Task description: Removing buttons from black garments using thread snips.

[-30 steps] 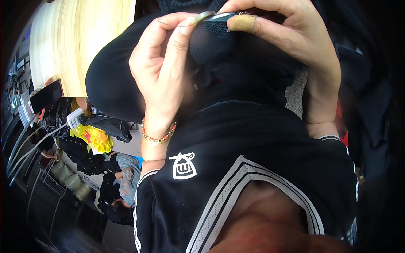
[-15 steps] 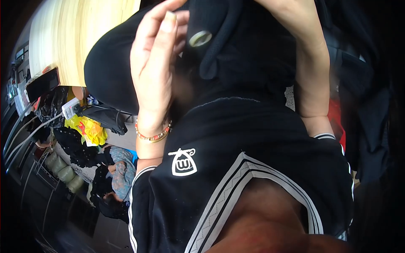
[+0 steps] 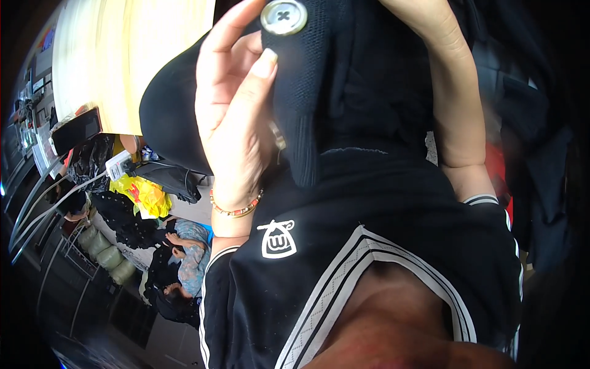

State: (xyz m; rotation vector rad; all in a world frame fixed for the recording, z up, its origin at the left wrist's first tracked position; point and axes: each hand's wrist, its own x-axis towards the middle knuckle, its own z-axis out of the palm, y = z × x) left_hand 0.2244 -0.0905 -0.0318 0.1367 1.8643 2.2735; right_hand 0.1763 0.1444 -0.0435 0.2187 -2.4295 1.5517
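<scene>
My left hand (image 3: 236, 111), with a beaded bracelet at the wrist, pinches the edge of a dark knitted garment (image 3: 301, 92), its thumb along the front. Close to the index finger, a large round pale button (image 3: 284, 17) with a cross of dark thread in its middle faces up from the knit band. Further down the same band, a second pale button (image 3: 278, 135) shows edge-on beside the palm. The upper edge of the picture cuts off my right hand; only the right forearm (image 3: 458, 92) shows, reaching over the dark cloth.
A light wooden tabletop (image 3: 123, 67) lies at the upper left, a dark phone (image 3: 76, 131) at its corner. Below are a white plug block (image 3: 118, 166) with cables, a yellow plastic bag (image 3: 144, 195) and a black bag (image 3: 166, 178). Further off, another person in a patterned blue top (image 3: 192, 252) works with dark cloth.
The knit band has shifted and hangs lower beside my left palm. A button now faces up at the index finger, where one was tilted and lower before. The left thumb sits lower.
</scene>
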